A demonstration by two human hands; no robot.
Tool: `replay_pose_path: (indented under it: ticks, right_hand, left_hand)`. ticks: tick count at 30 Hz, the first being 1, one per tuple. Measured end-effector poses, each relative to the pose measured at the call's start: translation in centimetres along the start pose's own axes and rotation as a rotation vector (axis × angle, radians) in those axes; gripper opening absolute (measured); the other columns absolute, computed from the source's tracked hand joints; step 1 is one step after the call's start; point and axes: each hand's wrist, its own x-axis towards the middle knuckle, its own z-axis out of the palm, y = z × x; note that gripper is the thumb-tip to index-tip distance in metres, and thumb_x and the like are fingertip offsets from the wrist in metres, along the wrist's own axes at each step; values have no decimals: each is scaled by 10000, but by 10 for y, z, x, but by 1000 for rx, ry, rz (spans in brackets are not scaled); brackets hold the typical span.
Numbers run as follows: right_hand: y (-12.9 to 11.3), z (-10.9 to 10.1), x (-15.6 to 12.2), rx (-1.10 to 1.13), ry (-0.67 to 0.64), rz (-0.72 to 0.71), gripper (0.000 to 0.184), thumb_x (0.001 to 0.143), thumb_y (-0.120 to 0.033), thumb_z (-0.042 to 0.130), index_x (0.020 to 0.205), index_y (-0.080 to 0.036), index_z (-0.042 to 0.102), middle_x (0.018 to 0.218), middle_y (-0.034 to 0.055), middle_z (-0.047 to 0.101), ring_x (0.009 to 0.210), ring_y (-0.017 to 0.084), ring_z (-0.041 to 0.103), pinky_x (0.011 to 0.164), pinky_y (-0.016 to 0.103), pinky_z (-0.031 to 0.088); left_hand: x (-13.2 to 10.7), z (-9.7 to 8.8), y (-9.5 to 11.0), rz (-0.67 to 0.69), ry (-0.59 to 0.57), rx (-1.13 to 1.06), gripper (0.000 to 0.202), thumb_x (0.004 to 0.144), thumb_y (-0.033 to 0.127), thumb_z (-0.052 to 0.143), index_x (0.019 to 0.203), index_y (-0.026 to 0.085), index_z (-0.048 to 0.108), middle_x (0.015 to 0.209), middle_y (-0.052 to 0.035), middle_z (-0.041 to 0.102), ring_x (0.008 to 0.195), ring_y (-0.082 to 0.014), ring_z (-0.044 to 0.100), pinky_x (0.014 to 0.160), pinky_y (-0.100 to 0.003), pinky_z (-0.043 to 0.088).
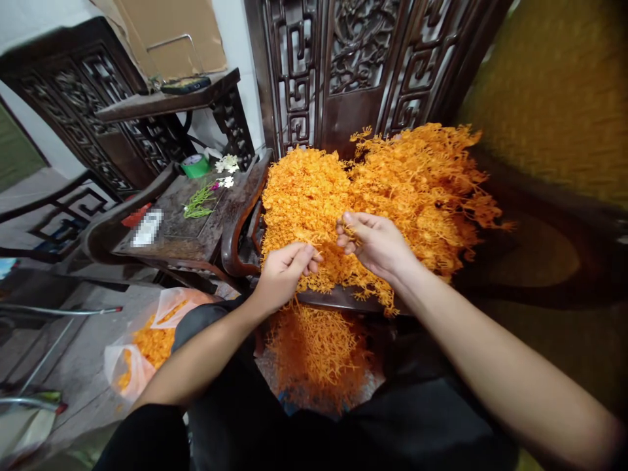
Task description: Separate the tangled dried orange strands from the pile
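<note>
Orange sprigs (314, 252): small branchy piece pinched btwn both hands, over front edge of big orange heap (392, 190) on dark wooden chair seat (338, 299). Left hand (284, 271) curled shut, thumb + fingers nipping sprig; right hand (375, 242) likewise pinching, fingers bent. Step looks like pulling/separating one sprig from mass. Next move needs gentle, steady tug, since fine stems look brittle and tangled. Material: plastic-looking, feathery, coral-like. More orange bits below knees and in plastic bag (142, 356) on floor, left.
</note>
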Motion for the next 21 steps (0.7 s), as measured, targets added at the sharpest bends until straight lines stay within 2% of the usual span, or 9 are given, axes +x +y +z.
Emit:
replay_pose_path:
  ticks: [2,4,8,10,13,15,17,19,21]
  right_hand:
    - [5,6,-1,67,32,86,92,831,-225,818,896,-182,770,719,4,666,568,81,646,472,162,520]
    - [8,8,0,103,47,142,142,842,-146,776,968,-208,794,769,12,702,649,86,672,532,161,553]
    - [11,8,-1,115,-45,164,152,803,-67,745,883,-182,803,1115,70,760,766,78,646,560,144,528]
    - [12,9,-3,131,-96,191,140,821,-85,715,901,-163,800,1155,93,751,736,79,605,533,154,494]
    - [15,14,-6,169,-113,289,125,892,-239,679,929,-163,771,957,99,738,721,128,600,552,219,508]
    - [17,19,-9,179,-122,351,273,926,-433,648,890,-175,731,818,80,684,671,151,591,540,262,507]
    - [20,25,-14,141,-138,364,438,897,-618,631,866,-186,692,750,55,633,590,147,555,471,268,443]
    - [23,31,-19,36,-158,296,517,822,-708,681,847,-192,663,718,28,603,545,131,520,442,259,377]
    - [27,36,-22,-150,-149,147,539,765,-710,747,743,-187,619,645,-6,550,523,105,470,458,248,345]
  left_hand:
    - [0,-2,1,12,-30,21,415,1003,497,550,863,160,750,724,-26,680,634,-108,574,637,-246,471]
    - [0,-5,1,23,-58,31,400,1006,488,548,900,166,761,716,-20,666,631,-108,565,632,-246,464]
    - [-1,-13,2,4,-179,47,384,1021,456,522,944,169,765,689,-8,636,632,-109,551,637,-249,455]
    - [-1,-17,3,-34,-278,49,388,1022,453,520,923,162,758,676,-1,621,625,-103,540,641,-246,447]
    - [0,-18,3,-99,-380,21,397,1013,466,529,895,150,737,660,7,598,613,-97,528,632,-242,436]
    - [1,-18,3,-132,-412,0,407,1007,479,530,870,146,720,647,10,588,599,-97,521,621,-241,436]
    - [3,-17,3,-159,-434,-24,421,999,498,529,838,149,701,629,12,582,580,-98,518,604,-241,438]
    - [5,-16,3,-186,-446,-47,427,990,512,535,815,154,688,611,13,582,558,-97,520,581,-238,438]
    - [6,-16,3,-221,-467,-52,421,976,516,556,801,155,684,588,17,584,532,-93,518,552,-230,426]
